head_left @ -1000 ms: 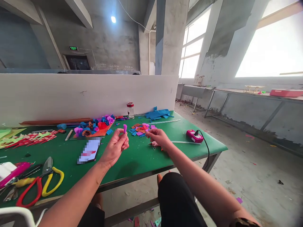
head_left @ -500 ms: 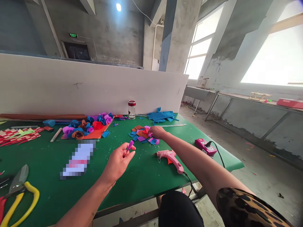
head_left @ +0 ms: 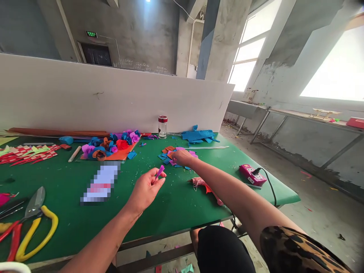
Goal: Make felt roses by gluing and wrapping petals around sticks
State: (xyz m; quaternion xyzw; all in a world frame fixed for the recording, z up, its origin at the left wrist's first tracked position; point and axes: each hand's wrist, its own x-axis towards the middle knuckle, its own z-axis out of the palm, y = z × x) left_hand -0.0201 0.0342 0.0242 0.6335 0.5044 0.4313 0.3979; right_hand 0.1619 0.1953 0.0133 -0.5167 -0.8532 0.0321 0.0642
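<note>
My left hand (head_left: 146, 189) hovers over the green table (head_left: 170, 204), pinching a small rolled purple paper piece (head_left: 159, 172) between thumb and fingers. My right hand (head_left: 181, 156) reaches across to a pile of cut paper petals (head_left: 171, 155) in blue, orange and pink, fingers curled down on the pile; what they grip is hidden. A pink glue gun (head_left: 204, 184) lies on the table under my right forearm.
Finished paper roses (head_left: 110, 144) sit on an orange sheet at the back. A small glass jar (head_left: 162, 126) and blue paper scraps (head_left: 199, 135) stand near the white partition. Yellow and red-handled shears (head_left: 31, 223) lie at left, a pink power strip (head_left: 250, 175) at right.
My right hand has gone from beside the left hand out to the petal pile and stayed there. The left hand lowered slightly, still pinching the purple roll. The camera shifted.
</note>
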